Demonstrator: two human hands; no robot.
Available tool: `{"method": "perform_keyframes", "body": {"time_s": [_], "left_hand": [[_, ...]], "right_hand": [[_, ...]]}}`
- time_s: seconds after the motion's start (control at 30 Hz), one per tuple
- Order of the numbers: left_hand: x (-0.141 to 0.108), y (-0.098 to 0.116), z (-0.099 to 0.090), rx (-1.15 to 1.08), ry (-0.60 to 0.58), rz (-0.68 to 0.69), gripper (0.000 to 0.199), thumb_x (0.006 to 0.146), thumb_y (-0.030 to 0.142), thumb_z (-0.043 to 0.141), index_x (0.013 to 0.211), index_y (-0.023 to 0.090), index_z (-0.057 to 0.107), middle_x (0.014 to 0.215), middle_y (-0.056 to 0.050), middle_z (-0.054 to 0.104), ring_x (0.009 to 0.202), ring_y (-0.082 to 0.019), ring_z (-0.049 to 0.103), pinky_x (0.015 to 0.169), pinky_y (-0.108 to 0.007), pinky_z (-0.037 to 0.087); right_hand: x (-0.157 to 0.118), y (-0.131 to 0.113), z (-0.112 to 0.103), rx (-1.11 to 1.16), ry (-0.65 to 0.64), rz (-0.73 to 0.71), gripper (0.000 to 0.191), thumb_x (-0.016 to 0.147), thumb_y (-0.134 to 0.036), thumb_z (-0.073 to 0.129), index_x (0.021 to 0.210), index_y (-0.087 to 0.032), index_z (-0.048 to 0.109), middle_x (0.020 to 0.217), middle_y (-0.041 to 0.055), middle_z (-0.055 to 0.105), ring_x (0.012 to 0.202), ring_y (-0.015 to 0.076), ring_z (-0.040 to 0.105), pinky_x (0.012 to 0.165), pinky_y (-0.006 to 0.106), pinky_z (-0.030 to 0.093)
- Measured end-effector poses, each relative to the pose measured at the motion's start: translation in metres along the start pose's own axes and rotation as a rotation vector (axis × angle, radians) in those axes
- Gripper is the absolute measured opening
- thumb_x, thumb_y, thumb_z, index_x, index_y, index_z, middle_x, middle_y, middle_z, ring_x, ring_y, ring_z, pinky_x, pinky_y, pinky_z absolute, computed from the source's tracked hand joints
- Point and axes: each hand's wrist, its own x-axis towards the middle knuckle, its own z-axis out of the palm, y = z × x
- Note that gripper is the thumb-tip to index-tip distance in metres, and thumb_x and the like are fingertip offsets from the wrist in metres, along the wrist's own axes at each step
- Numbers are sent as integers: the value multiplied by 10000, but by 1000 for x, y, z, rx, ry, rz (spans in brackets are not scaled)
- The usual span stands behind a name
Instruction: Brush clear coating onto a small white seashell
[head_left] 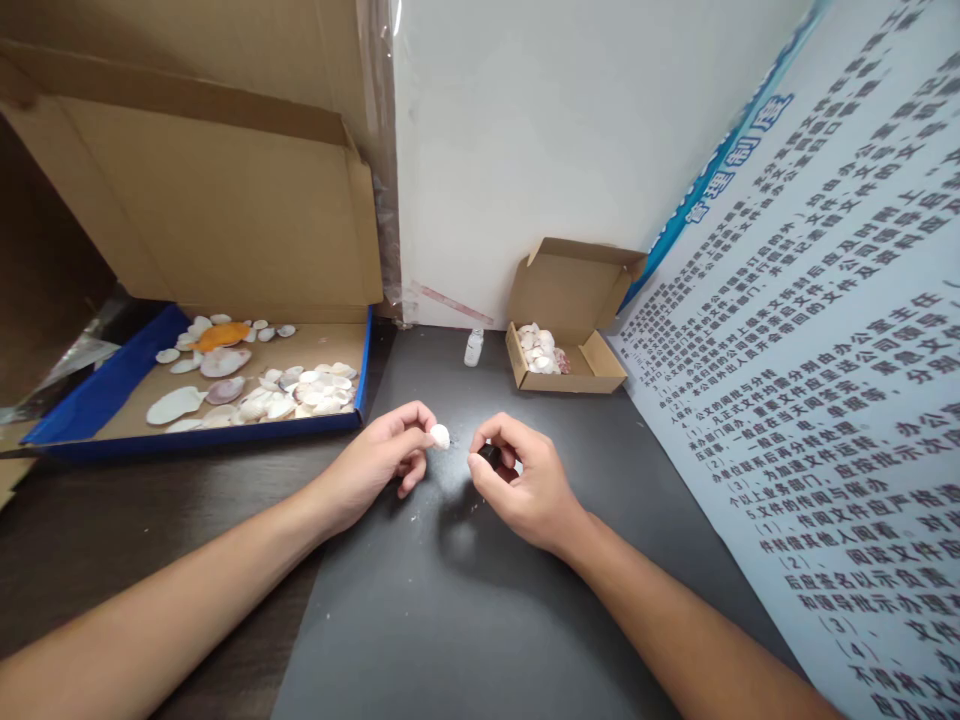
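Observation:
My left hand (397, 445) pinches a small white seashell (440, 436) between thumb and fingertips, above the dark grey mat. Facing it, a short gap to the right, my right hand (521, 475) is closed around a small black cap-like object (490, 455); fingers cover part of it, so its exact kind is unclear. The shell and the black object are apart. White specks lie on the mat beneath both hands. A small bottle with whitish contents (473, 348) stands beyond them at the back of the mat.
At left, a large open blue-edged cardboard box (255, 432) holds many shells, one of them orange (223, 336). A smaller open cardboard box (574, 382) with white and reddish shells sits at back right. A white panel (525, 150) and a printed board (825, 300) bound the mat (420, 640).

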Motion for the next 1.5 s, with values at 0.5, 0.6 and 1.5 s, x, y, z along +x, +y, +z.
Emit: {"method": "perform_keyframes", "body": {"time_s": [0.5, 0.6, 1.5], "left_hand": [[0, -1, -2, 1, -11, -1, 185, 777, 321, 618, 777, 199, 479, 480, 92, 405, 385, -56, 377, 380, -152, 304], [0, -1, -2, -8, -10, 0, 195, 772, 325, 621, 779, 200, 472, 494, 90, 417, 386, -54, 379, 379, -152, 303], [-1, 1, -1, -5, -12, -17, 142, 765, 285, 586, 783, 203, 471, 469, 82, 409, 415, -75, 354, 420, -175, 322]], "right_hand": [[0, -1, 1, -5, -15, 20, 57, 738, -148, 572, 714, -188, 539, 566, -78, 343, 501, 83, 323, 492, 213, 273], [1, 0, 2, -36, -22, 41, 53, 737, -149, 568, 714, -188, 541, 558, -81, 330, 498, 82, 313, 493, 215, 264], [0, 2, 0, 43, -40, 120, 40, 831, -230, 549, 854, -200, 536, 589, -83, 340, 506, 97, 363, 512, 226, 296]]}}
